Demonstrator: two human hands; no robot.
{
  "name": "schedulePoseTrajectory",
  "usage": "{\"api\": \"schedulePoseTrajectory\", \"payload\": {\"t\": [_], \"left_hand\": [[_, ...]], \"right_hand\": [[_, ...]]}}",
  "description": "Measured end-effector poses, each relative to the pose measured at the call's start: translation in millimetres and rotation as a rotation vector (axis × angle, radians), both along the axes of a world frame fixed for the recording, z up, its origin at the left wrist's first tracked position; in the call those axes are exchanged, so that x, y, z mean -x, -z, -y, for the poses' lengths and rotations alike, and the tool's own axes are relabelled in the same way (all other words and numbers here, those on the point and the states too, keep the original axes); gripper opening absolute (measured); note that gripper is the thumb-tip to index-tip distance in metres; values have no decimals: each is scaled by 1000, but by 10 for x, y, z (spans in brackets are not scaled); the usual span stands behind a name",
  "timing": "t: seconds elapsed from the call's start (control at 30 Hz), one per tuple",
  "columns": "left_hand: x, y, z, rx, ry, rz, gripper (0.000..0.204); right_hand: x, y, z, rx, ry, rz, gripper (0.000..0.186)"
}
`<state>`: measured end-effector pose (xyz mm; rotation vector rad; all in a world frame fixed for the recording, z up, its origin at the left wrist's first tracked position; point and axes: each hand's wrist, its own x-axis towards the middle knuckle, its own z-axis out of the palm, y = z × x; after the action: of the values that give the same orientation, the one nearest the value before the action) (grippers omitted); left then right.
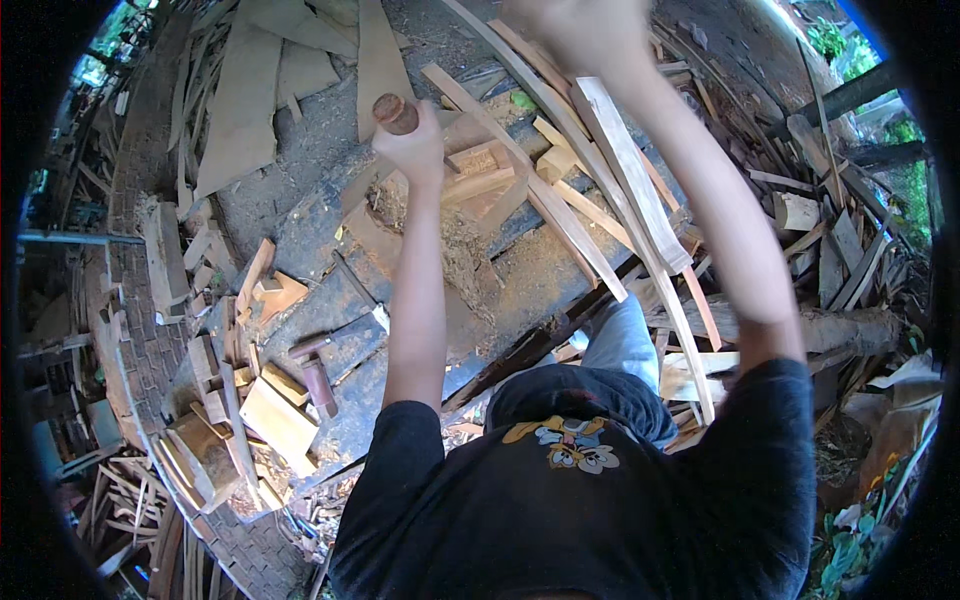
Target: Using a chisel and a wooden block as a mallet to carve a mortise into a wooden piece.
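Note:
My left hand (418, 150) is closed around the round brown wooden handle (394, 113) of a chisel. Its dark blade shows only as a short piece beside the hand, over a light wooden block (485, 172) with a recess cut in it. Wood shavings (460, 255) lie heaped beside the block. High at the top edge, my right hand (585, 35) is raised and smeared by motion; its fingers and anything in them cannot be made out.
Long wooden strips (570, 235) and a pale squared beam (630, 175) lean across the right side. A tool with a reddish-brown block (320, 390) lies on the dark work surface (360, 350). Offcuts (280, 415) sit lower left; thin boards (240, 100) lie far left.

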<state>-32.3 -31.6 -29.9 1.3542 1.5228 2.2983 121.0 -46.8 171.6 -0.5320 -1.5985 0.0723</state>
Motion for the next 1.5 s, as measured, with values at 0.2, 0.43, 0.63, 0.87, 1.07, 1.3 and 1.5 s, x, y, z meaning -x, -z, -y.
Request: {"api": "schedulePoseTrajectory", "payload": {"t": [0.2,0.43,0.63,0.87,1.07,1.3,1.5], "left_hand": [[82,-115,11,-288,-360,-518,8],[51,-55,80,20,26,61,9],[176,75,90,-3,109,332,6],[124,39,-47,16,72,165,7],[137,9,65,-35,48,204,9],[778,388,296,1,-127,901,12],[1091,928,511,-106,-121,1414,15]], "right_hand": [[42,418,31,-322,467,1168,77],[179,174,47,256,175,527,78],[32,-21,-74,97,603,1146,81],[323,-176,142,942,533,1097,72],[-278,893,13,431,453,752,78],[-531,2519,286,1235,312,374,74],[-345,2989,644,1352,91,279,76]]}}
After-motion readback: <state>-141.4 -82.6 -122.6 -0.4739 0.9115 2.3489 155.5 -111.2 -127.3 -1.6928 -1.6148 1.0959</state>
